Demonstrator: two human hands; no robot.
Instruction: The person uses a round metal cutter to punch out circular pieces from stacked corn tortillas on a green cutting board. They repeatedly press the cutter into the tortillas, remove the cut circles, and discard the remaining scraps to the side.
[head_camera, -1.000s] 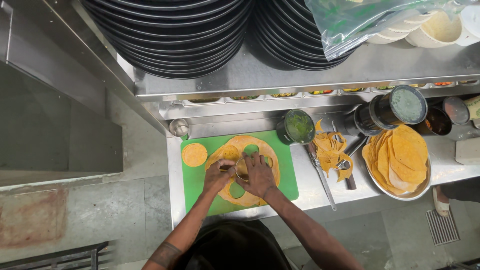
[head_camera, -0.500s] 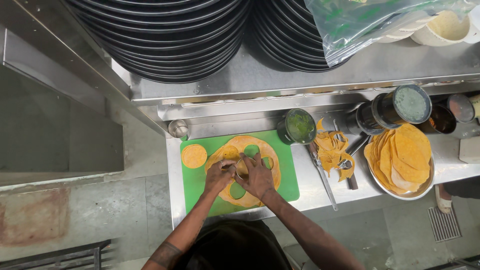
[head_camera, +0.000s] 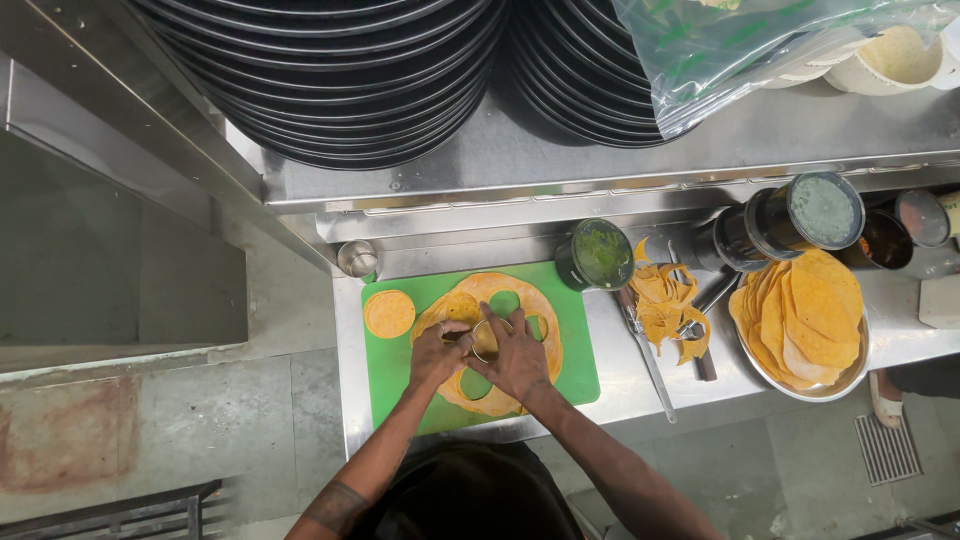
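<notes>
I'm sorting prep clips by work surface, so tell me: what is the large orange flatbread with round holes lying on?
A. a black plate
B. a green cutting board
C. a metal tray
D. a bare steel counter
B: the holed flatbread lies flat on the green cutting board, where the left hand and the right hand press a round cutter into it.

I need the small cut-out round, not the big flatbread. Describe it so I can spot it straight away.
Start at the green cutting board on the steel counter. The big orange flatbread, full of round holes, lies under both hands in the board's middle. The small round sits alone at the board's far left corner, beyond the left hand, near a little steel cup: a whole, flat orange disc without holes.
</notes>
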